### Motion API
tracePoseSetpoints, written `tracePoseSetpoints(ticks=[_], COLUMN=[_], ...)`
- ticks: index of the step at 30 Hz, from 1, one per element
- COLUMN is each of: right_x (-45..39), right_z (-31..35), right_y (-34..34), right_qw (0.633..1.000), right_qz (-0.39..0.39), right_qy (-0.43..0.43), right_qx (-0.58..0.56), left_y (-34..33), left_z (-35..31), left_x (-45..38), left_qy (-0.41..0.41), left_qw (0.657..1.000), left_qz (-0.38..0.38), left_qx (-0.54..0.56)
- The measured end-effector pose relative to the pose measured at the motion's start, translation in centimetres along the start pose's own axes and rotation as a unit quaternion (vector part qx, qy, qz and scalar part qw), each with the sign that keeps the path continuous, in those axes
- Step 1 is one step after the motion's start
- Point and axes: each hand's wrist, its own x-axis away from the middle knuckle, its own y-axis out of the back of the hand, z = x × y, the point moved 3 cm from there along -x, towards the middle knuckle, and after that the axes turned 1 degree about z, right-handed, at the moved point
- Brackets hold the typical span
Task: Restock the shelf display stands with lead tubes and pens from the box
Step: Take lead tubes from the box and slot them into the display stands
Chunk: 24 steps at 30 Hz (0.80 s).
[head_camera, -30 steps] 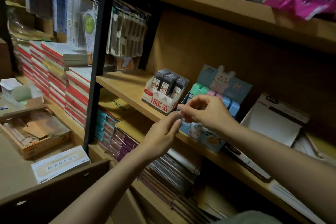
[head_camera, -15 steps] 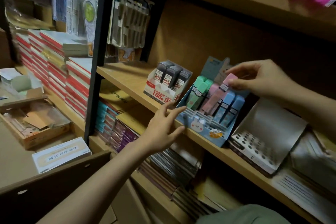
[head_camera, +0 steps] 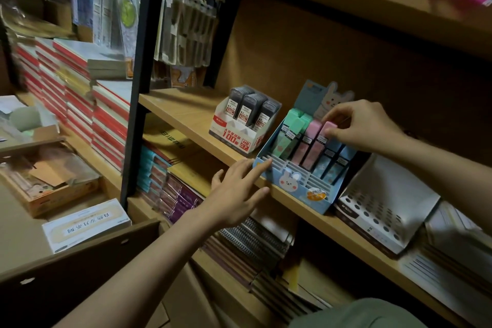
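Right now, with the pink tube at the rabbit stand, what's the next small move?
Probably push the pink tube down until it seats: the right hand pinches its top, which stands above its neighbours, while the left hand steadies the blue stand.

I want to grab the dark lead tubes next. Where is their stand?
The white stand sits on the middle shelf, just left of the blue bunny stand.

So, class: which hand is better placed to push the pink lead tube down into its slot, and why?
Right. The right hand already pinches the pink lead tube at its top; the left hand is steadying the blue display stand.
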Motion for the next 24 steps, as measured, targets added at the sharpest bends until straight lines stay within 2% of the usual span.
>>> tracePoseSetpoints(ticks=[3,8,11,19,24], right_x=[0.3,0.7,1.1,1.4,1.7], right_z=[0.1,-0.1,-0.2,0.3,2.5], right_y=[-0.4,-1.2,-1.7,-2.5,-4.2], right_qw=[1.000,0.996,0.992,0.989,0.985], right_qz=[0.006,-0.082,-0.101,-0.105,-0.075], right_qy=[0.007,0.019,0.012,-0.004,0.059], right_qx=[0.006,0.042,0.072,0.108,0.147], left_y=[0.0,0.0,0.1,0.1,0.1], left_z=[0.0,-0.1,0.0,0.0,0.0], left_x=[0.0,0.1,0.1,0.1,0.1], left_qy=[0.001,0.001,0.003,0.005,0.006], left_qw=[1.000,1.000,1.000,1.000,1.000], left_qz=[-0.001,-0.002,0.003,0.009,0.016], left_qx=[0.006,0.009,0.009,0.002,0.000])
